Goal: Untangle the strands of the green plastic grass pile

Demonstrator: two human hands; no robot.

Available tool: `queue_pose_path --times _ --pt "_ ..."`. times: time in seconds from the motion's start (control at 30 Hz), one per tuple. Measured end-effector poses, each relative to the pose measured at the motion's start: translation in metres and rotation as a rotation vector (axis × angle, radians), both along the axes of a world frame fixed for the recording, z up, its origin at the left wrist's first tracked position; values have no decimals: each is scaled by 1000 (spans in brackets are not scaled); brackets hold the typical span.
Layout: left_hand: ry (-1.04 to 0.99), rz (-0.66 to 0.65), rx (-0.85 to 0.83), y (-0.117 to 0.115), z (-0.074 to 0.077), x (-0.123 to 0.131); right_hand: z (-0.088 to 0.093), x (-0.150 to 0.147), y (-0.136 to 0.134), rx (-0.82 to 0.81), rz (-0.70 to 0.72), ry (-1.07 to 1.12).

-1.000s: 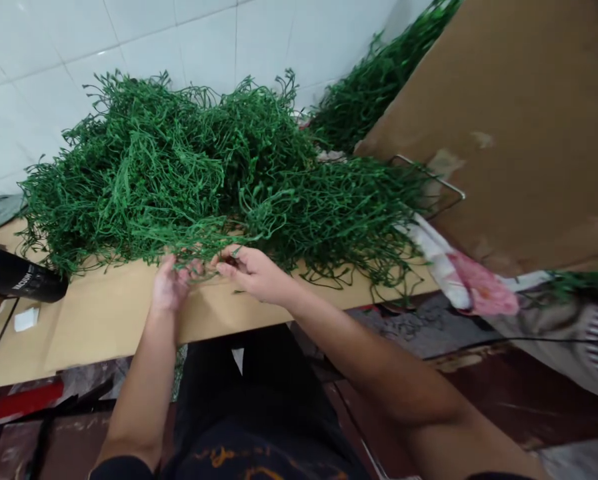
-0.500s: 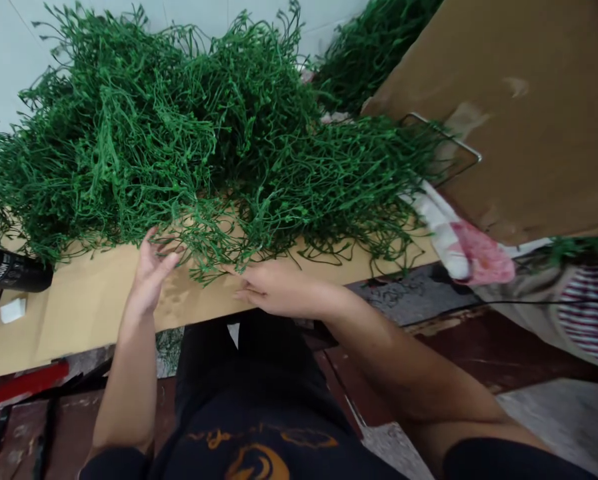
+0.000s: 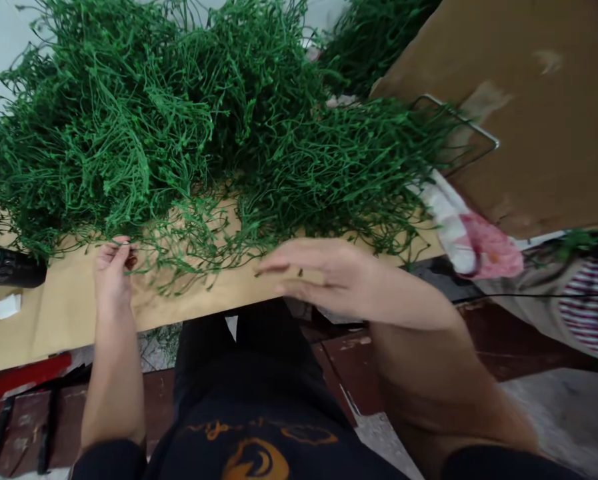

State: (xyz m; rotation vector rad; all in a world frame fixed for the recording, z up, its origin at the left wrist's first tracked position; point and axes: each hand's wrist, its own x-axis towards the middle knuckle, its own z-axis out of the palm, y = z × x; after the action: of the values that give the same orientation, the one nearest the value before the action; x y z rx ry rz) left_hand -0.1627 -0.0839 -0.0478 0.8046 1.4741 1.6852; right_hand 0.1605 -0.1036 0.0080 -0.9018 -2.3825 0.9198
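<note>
Thin green artificial plant stems (image 3: 183, 233) lie loose on the cardboard-covered table (image 3: 79, 300), in front of a large tangled heap of the same stems (image 3: 143, 113). My left hand (image 3: 113, 270) is at the left end of the loose stems, its fingers pinched together on the end of a green stem. To the right, my right hand (image 3: 333, 273) hovers over the front edge of the cardboard, blurred by motion. Its fingers are stretched out, with a gap between them and the thumb, and I see nothing held in it.
A black bottle (image 3: 9, 265) lies at the left edge near a white scrap (image 3: 7, 306). At the right stand a big cardboard sheet (image 3: 539, 133), a bent metal wire frame (image 3: 483, 137) and a pink-and-white cloth (image 3: 491, 247). Striped fabric (image 3: 591, 307) is at the far right.
My left hand has moved left and closed from a spread pose into a pinch. My right hand has swung right, away from the loose stems, and its fingers have stretched out.
</note>
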Motion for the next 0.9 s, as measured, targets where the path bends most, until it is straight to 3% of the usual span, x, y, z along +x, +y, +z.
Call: queue_pose_path --times 0.1,0.17,0.27,0.33,0.4,0.47,0.53,0.6,0.7,0.9 --pt "99 69 45 3 -2 -16 -15 -19 13 233 -252 -98" --pt "303 134 80 -1 0 -17 -30 -35 22 295 -274 -214" --pt "804 210 180 -21 9 0 -53 -53 32 290 -226 -322" --pt "1066 107 292 -38 16 22 -64 -58 37 295 -213 -327" --pt "1234 -143 341 -51 17 46 -70 -60 41 322 -218 -280" --pt "1350 -376 281 -55 13 63 -70 -60 45 351 -226 -198" --pt "1418 -545 159 -51 5 71 -67 -57 49 357 -245 -110" --pt "1434 -625 32 -43 -3 70 -63 -52 52 314 -283 -42" --pt "1388 -600 -68 -32 -9 62 -57 -44 54 154 -351 53" --pt "1308 -440 -34 -14 -12 45 -51 -38 53 -96 -431 355"
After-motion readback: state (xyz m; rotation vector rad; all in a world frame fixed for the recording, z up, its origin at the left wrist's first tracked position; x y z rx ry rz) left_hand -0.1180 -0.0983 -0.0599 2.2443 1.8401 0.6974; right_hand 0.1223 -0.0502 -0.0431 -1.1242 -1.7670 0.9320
